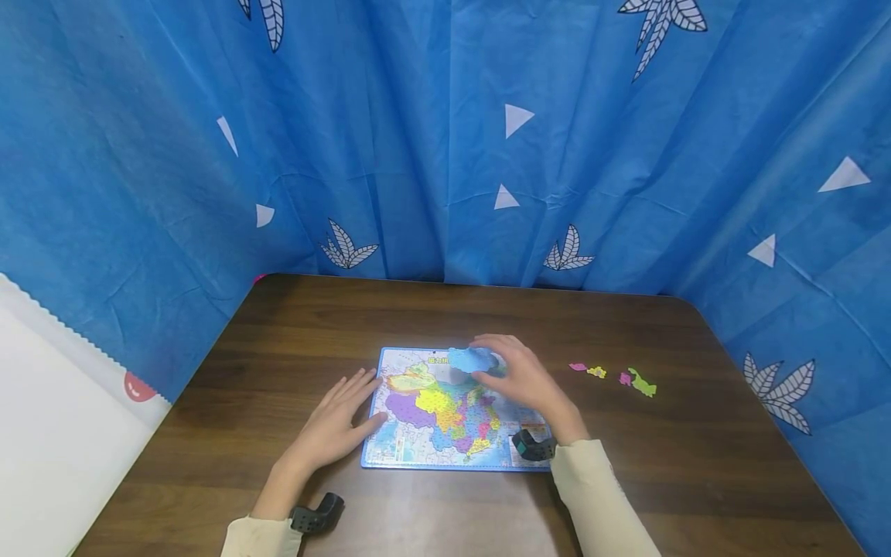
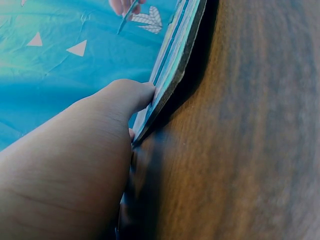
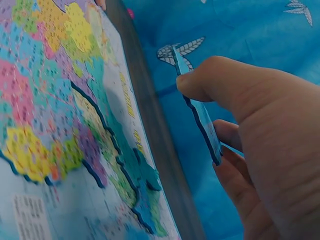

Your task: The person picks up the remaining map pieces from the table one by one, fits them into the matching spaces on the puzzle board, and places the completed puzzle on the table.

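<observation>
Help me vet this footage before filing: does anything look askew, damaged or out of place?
Nothing looks damaged or spilled. Only the small puzzle pieces lying loose on the table, right of the China map puzzle, stand out mildly, since they sit apart from it yet seem to belong to it.

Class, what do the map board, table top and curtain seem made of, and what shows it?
Map board: probably fibreboard or cardboard, smooth printed face; dull brownish edge. Table top: wood or wood-look laminate, satin; streaked grain, pale reflection. Curtain: thin cloth or plastic sheeting, slight sheen; creases.
</observation>
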`<state>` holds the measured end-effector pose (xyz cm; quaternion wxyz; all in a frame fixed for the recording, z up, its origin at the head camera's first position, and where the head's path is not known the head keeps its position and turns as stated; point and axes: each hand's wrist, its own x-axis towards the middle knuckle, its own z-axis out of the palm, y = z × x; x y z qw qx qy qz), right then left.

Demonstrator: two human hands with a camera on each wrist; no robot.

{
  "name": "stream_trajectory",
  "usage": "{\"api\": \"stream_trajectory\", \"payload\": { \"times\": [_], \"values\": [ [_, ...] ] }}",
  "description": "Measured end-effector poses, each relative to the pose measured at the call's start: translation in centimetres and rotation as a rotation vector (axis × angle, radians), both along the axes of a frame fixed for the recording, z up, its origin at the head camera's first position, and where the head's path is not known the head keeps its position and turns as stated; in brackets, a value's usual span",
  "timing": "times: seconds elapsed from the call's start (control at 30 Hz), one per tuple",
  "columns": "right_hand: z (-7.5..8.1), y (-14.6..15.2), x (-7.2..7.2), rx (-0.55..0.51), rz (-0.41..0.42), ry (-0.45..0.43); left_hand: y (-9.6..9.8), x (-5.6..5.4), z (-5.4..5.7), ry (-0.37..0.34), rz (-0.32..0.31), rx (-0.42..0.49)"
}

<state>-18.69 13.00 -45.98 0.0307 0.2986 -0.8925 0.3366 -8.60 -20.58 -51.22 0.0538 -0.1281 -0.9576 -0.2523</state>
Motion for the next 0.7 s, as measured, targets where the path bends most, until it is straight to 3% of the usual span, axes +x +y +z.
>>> {"api": "stream_trajectory", "payload": {
  "times": [0.7],
  "values": [
    [-0.7, -2.7, 0.2, 0.0, 0.022, -0.047, -0.1, 0.0, 0.1, -0.015, 0.001, 0.001]
  ]
}}
